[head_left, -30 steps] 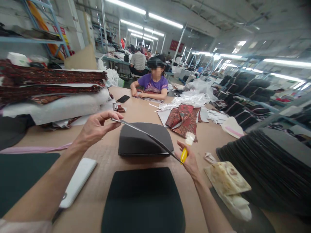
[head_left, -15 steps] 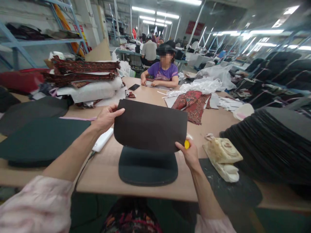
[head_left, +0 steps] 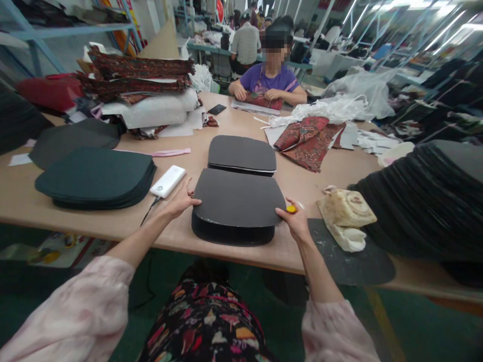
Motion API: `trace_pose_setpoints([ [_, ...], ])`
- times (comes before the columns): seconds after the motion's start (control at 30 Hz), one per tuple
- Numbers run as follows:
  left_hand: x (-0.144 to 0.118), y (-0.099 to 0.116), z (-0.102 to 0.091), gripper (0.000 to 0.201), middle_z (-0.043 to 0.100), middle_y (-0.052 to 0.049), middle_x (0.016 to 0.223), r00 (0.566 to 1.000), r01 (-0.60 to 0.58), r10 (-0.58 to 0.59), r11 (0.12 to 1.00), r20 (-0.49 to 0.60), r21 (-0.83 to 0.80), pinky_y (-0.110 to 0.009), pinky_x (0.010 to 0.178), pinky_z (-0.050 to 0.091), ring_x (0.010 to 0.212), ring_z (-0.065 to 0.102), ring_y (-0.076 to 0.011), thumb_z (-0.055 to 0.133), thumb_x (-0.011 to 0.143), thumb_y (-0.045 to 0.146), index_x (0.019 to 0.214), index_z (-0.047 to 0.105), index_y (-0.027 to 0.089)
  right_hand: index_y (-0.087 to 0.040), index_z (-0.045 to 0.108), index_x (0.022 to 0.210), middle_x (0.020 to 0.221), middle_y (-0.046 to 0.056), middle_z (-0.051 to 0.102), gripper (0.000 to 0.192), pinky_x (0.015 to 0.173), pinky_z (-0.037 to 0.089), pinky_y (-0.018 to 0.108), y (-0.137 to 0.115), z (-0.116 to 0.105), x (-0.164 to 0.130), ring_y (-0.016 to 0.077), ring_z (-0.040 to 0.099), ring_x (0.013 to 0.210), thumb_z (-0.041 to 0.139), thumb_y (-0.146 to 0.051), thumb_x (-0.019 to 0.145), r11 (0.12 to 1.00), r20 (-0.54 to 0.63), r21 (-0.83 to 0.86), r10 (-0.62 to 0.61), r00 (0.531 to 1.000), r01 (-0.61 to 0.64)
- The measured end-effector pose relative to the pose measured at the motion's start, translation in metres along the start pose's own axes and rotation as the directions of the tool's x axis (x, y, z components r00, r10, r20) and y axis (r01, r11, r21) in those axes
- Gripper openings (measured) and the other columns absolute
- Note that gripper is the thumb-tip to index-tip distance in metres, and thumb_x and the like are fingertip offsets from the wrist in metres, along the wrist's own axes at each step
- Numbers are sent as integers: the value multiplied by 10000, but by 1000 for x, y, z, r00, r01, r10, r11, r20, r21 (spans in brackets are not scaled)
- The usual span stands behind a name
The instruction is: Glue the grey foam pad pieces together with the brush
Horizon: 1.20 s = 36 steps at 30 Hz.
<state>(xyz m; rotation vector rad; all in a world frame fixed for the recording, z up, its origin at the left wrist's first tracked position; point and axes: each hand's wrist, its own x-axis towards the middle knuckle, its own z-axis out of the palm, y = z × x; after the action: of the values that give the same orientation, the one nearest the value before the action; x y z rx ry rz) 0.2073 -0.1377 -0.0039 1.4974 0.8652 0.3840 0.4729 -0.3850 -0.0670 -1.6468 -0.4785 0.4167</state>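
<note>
A dark grey panel (head_left: pixel 241 196) with rounded corners lies level over a stack of similar dark panels (head_left: pixel 232 235) near the table's front edge. My left hand (head_left: pixel 183 202) pinches its left edge, thumb on top. At the right edge, my right hand (head_left: pixel 295 217) grips the panel with its thumb on top. A small yellow item (head_left: pixel 291 208) shows at the right hand's fingers; its kind is not clear. Right behind the held panel sits another short pile of grey panels (head_left: pixel 241 153), with a pale layer at its front edge.
A white power bank (head_left: pixel 168 181) with a cable and a stack of dark green panels (head_left: pixel 94 176) lie left. At right are a stained cream cloth bundle (head_left: pixel 349 216) and a tall pile of dark panels (head_left: pixel 422 201). A person (head_left: pixel 269 80) sits across the table (head_left: pixel 234 118).
Both hands have brought the panel from a raised, tilted position down over the front stack. The pile behind has come into view. My view has tipped downward.
</note>
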Motion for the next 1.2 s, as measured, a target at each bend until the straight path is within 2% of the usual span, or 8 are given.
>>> trace_pose_setpoints([
  [0.07,0,-9,-1,1064,584,-141,1123,1000,1,0,999,-22,52,-378,824,482,945,611,-228,664,584,107,1419,14,218,-135,545,1134,772,13,611,688,658,472,302,8,1,-5,146,544,671,736,-385,522,994,-9,-107,-20,1000,19],
  [0.17,0,-25,-1,1054,574,-124,1118,1000,20,-20,999,-15,46,-357,773,497,899,615,-210,649,597,111,1417,-2,233,-125,557,1140,849,40,617,663,683,454,301,12,4,-13,157,532,712,694,-388,547,970,-15,-235,-62,998,56],
  [0.4,-1,-47,-3,1058,590,-87,998,999,2,0,998,-37,63,-322,694,510,812,615,-186,654,591,92,1422,12,218,-117,561,1149,878,75,620,640,673,446,313,5,12,-25,179,542,709,619,-406,581,885,-4,-460,-75,997,65],
  [0.57,2,-59,-5,1056,620,-78,960,999,-30,31,997,-11,73,-319,699,513,797,623,-182,631,607,67,1424,-26,195,-112,532,1192,851,69,617,657,657,443,304,14,14,-28,173,542,686,600,-419,615,861,0,-505,-64,998,55],
  [0.8,13,-82,-8,1077,652,-48,925,997,-29,42,982,-65,185,-297,723,514,759,629,-156,645,594,37,1426,-19,205,-124,500,1229,924,86,624,668,709,448,314,35,15,-27,194,570,762,615,-369,618,850,34,-523,-47,998,57],
  [1.0,17,-86,-9,1083,654,-49,930,996,-24,42,973,-75,232,-308,741,512,775,633,-166,661,587,38,1429,2,208,-156,483,1250,887,60,629,661,677,445,303,38,16,-28,181,567,714,615,-314,622,828,41,-557,-50,998,64],
  [1.2,14,-89,-8,1080,640,-44,924,993,-78,96,966,-64,245,-285,724,509,778,633,-163,663,577,40,1431,22,204,-136,461,1273,865,60,626,671,649,438,287,37,17,-28,174,562,692,605,-268,631,807,73,-585,-43,996,78],
])
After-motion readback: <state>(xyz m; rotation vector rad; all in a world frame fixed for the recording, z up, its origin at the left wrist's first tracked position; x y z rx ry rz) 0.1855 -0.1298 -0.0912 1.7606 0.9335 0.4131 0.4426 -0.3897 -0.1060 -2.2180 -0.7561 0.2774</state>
